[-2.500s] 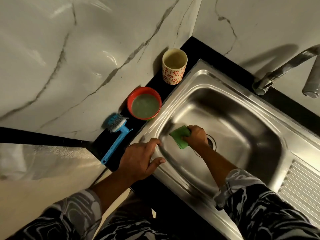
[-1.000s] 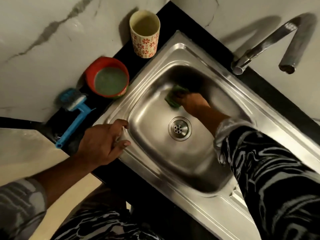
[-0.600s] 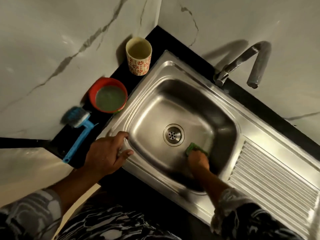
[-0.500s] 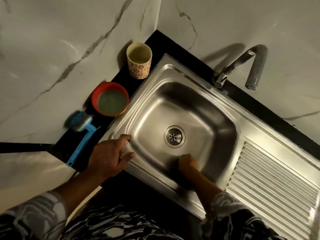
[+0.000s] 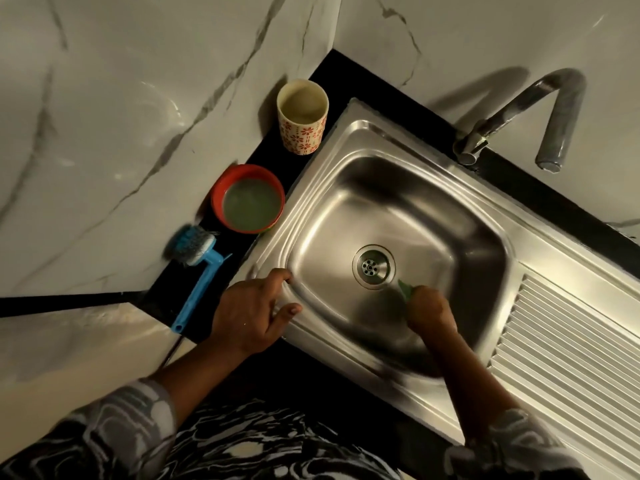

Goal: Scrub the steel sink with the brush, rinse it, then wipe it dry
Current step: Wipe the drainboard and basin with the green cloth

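The steel sink (image 5: 408, 188) fills the middle of the view, with its round drain (image 5: 373, 266) in the basin floor. My right hand (image 5: 429, 311) is down in the basin just right of the drain and grips a green cloth (image 5: 404, 289), of which only a corner shows past my fingers. My left hand (image 5: 254, 311) rests on the sink's near left rim, fingers curled over the edge. A blue brush (image 5: 195, 268) lies untouched on the black counter to the left of the sink.
A red bowl (image 5: 247, 199) of greenish liquid and a flowered cup (image 5: 302, 116) stand on the black counter strip beside the sink. The tap (image 5: 519, 116) arches over the back right. A ribbed drainboard (image 5: 568, 351) lies at the right. Marble walls close in behind.
My right hand has swept the green cloth across the basin, from the far wall to the near side, then up beside the drain. My left hand has stayed on the rim.
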